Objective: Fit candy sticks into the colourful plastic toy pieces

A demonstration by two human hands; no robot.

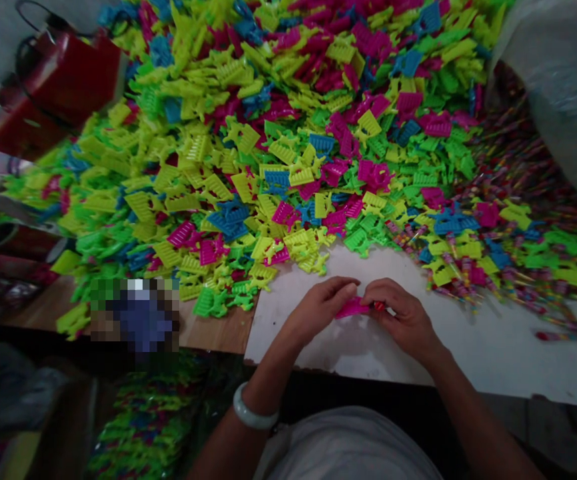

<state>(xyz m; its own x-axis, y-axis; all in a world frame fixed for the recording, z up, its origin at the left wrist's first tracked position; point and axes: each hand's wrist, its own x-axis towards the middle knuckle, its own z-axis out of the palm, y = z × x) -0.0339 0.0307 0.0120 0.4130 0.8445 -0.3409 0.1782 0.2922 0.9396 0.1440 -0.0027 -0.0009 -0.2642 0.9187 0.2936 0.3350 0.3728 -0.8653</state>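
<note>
Left hand (pixel 319 309) gripping pink plastic piece (pixel 350 308) over white desk (pixel 493 353); piece lying between hands, long axis running roughly crosswise; right-hand (pixel 404 317) fingers pinching red-tipped item (pixel 379 306) at piece's right end.

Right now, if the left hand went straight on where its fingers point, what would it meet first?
Most likely the fingertips of the right hand, just across from the left hand, with the pink piece between them slightly lower. One view leaves their depth unclear.
</note>
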